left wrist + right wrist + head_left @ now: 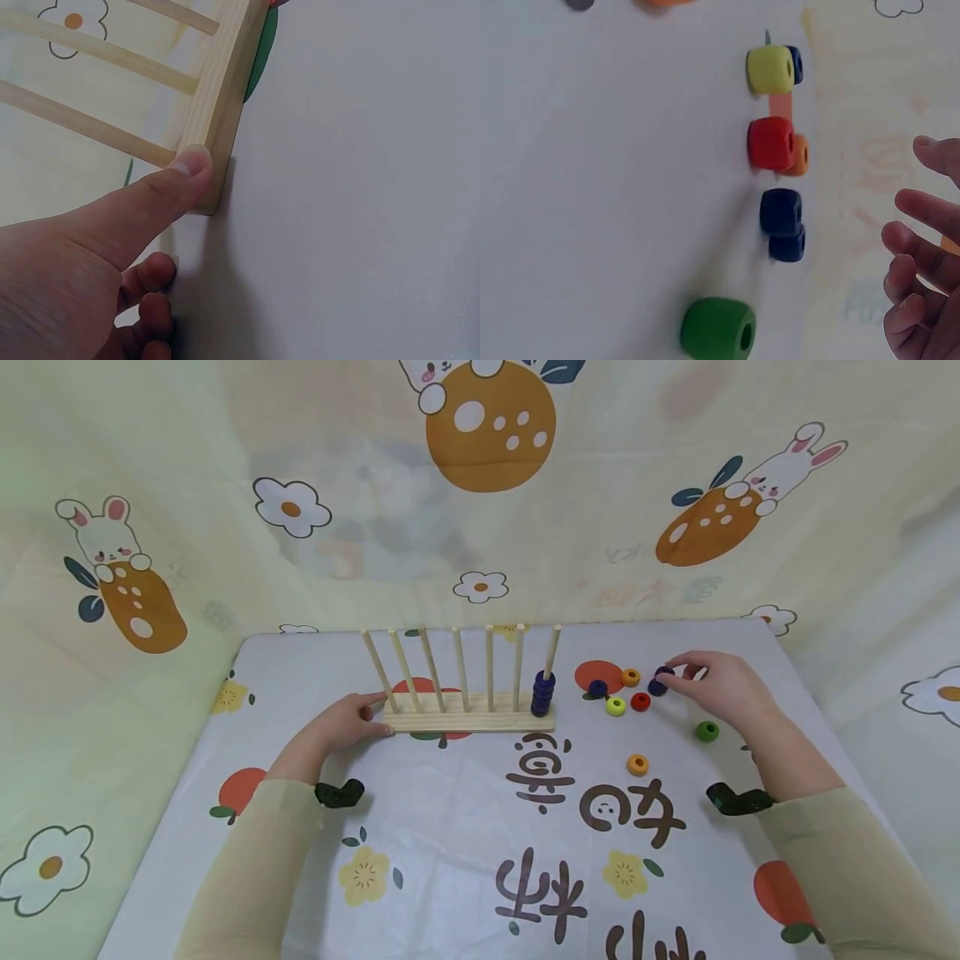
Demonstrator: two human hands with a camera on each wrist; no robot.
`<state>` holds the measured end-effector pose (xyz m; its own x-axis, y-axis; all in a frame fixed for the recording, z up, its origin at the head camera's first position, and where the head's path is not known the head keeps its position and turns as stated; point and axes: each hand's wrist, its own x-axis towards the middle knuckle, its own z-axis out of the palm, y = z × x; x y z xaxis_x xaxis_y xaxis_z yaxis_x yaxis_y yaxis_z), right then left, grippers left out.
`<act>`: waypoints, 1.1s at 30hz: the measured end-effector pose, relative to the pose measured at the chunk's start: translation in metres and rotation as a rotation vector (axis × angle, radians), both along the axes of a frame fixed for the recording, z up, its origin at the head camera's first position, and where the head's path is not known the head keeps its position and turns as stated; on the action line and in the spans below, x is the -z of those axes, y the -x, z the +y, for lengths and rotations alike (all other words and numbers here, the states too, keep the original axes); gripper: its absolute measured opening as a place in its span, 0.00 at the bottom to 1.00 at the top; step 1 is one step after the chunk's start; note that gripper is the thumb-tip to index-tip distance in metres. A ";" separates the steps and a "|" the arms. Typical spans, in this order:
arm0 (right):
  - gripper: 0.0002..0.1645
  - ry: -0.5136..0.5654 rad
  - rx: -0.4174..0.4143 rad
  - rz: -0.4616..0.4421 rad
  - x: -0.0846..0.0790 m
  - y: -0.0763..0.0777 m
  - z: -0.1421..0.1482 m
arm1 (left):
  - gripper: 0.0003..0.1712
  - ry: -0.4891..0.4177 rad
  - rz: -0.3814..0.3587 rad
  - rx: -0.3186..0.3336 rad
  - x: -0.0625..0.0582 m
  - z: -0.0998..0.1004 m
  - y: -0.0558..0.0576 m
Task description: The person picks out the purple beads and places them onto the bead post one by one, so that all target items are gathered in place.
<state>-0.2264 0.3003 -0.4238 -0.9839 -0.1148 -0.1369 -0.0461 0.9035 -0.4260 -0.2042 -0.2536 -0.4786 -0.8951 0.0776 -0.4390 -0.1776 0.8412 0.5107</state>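
Note:
A pale wooden rack with several upright pegs [472, 722] stands on the table, dark blue beads [542, 695] stacked on its rightmost peg. My left hand [343, 723] grips the rack's left end, thumb along the front of the base and a finger behind it. Over at the right, my right hand [716, 687] hovers by two dark blue beads [657, 687] that sit close together. In the right wrist view its fingers [922, 251] are loosely bent, with nothing between them and thumb.
Between rack and right hand lie a blue bead [597, 689], a yellow bead [616, 706], a red bead [641, 702] and an orange bead [631, 677]. A green bead [707, 731] is below the right hand; another orange bead [637, 765] lies nearer the front. Patterned cloth [480, 543] hangs behind.

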 end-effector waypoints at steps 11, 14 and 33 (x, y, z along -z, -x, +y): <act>0.36 -0.015 -0.038 -0.139 0.019 0.012 0.013 | 0.45 0.009 0.005 0.005 0.002 -0.002 0.000; 0.35 -0.012 -0.046 -0.151 0.025 0.017 0.016 | 0.45 0.007 0.001 0.001 0.001 -0.001 0.000; 0.31 -0.002 -0.031 -0.213 0.047 0.034 0.015 | 0.45 0.011 -0.007 -0.009 -0.003 0.001 0.000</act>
<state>-0.2599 0.3157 -0.4704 -0.9289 -0.1442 -0.3412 0.0166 0.9039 -0.4273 -0.2039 -0.2522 -0.4759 -0.8928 0.0647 -0.4458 -0.1884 0.8452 0.5001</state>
